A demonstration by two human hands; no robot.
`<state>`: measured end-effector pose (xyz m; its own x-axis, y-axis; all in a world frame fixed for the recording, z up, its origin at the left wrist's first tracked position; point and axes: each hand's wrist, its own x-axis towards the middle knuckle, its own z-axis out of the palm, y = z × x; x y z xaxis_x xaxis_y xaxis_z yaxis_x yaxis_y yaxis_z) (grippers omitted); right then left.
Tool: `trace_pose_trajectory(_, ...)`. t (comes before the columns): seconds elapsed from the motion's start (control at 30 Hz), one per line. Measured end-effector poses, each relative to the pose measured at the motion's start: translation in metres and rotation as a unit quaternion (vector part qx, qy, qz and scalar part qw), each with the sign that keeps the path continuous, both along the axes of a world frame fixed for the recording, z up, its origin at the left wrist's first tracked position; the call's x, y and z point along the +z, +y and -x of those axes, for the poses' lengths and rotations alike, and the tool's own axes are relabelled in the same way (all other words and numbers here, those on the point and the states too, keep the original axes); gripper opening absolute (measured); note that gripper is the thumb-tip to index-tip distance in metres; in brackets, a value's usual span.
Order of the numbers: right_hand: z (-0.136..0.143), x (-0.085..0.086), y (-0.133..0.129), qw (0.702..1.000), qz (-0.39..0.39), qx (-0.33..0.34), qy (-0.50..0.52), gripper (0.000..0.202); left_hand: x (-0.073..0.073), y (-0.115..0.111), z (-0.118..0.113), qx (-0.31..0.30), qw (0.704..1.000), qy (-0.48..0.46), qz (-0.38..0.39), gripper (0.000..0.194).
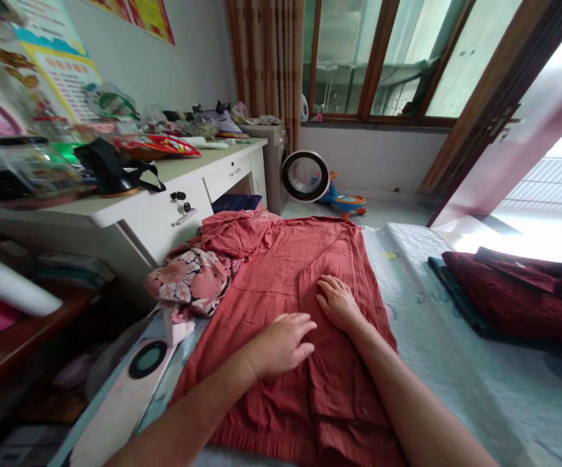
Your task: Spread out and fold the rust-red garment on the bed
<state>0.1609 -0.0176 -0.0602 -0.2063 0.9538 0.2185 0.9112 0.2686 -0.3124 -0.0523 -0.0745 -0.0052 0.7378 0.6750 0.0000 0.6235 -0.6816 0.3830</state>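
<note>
A brick-red long-sleeved top (256, 305) lies spread on the bed, its gathered hem towards me. One sleeve is folded in along its right side, with a small button near the cuff. My right hand (339, 301) rests on this folded part, fingers stretched out. Just left of it, my left hand (281, 344) is over the middle of the top with its fingers extended; whether it presses on the cloth I cannot tell. Neither hand grips anything. At the far left of the top, a crumpled floral cloth (193, 279) lies against it.
Folded dark red clothes (518, 292) lie on the light blue bedsheet (421, 285) at right. A white desk (159, 220) crowded with items runs along the left. Beyond the bed are a washing machine with its round door (327, 175) open and a blue-orange ride-on toy (346, 200).
</note>
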Motion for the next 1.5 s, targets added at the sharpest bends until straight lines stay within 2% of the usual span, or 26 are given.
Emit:
trace_pose_trajectory(0.07,0.000,0.000,0.000,1.000,0.000,0.002,0.004,0.042,0.012,0.029,0.010,0.068,0.996,0.008,-0.050,0.043)
trace_pose_trajectory(0.13,-0.001,0.000,0.000,1.000,0.000,0.004,0.008,0.042,0.018,0.061,0.024,0.185,0.976,0.012,-0.116,0.043)
trace_pose_trajectory(0.23,-0.001,0.001,0.000,1.000,0.001,0.004,0.013,0.041,0.020,0.104,0.048,0.379,0.908,0.027,-0.174,0.049)
trace_pose_trajectory(0.3,-0.001,0.001,0.000,1.000,0.001,0.005,0.014,0.042,0.020,0.125,0.064,0.460,0.871,0.032,-0.171,0.054)
trace_pose_trajectory(0.4,-0.001,0.002,0.000,1.000,0.002,0.003,0.011,0.041,0.022,0.146,0.084,0.517,0.837,0.029,-0.176,0.055)
trace_pose_trajectory(0.5,0.000,0.002,0.001,1.000,0.005,-0.001,0.007,0.041,0.020,0.155,0.093,0.541,0.826,0.043,-0.156,0.054)
trace_pose_trajectory(0.7,-0.001,-0.001,0.002,1.000,0.004,0.001,0.002,0.042,0.006,0.160,0.090,0.564,0.815,0.025,-0.133,0.053)
trace_pose_trajectory(0.8,-0.001,-0.001,0.002,1.000,0.004,0.000,-0.001,0.042,0.006,0.163,0.089,0.583,0.804,-0.005,-0.117,0.052)
trace_pose_trajectory(0.93,-0.001,-0.001,0.001,1.000,0.001,-0.001,-0.004,0.042,0.011,0.164,0.091,0.570,0.813,-0.031,-0.116,0.053)
trace_pose_trajectory(1.07,0.000,0.000,0.001,1.000,0.002,0.001,-0.004,0.041,0.015,0.151,0.077,0.509,0.837,-0.037,-0.197,0.058)
trace_pose_trajectory(1.13,-0.001,0.000,0.002,1.000,-0.001,0.004,-0.002,0.041,0.014,0.137,0.061,0.453,0.860,-0.029,-0.235,0.060)
trace_pose_trajectory(1.23,-0.002,0.000,0.002,1.000,-0.007,0.009,0.010,0.041,0.009,0.111,0.033,0.360,0.901,-0.012,-0.240,0.063)
trace_pose_trajectory(1.33,-0.003,-0.004,0.002,0.999,-0.016,0.009,0.032,0.045,-0.003,0.084,0.010,0.214,0.955,0.008,-0.208,0.061)
trace_pose_trajectory(1.4,-0.003,-0.006,0.003,0.999,-0.026,0.005,0.047,0.049,-0.012,0.071,0.003,0.122,0.977,0.021,-0.172,0.051)
trace_pose_trajectory(1.5,-0.004,-0.009,0.005,0.997,-0.050,-0.004,0.065,0.054,-0.017,0.058,0.004,0.076,0.988,0.015,-0.132,0.038)
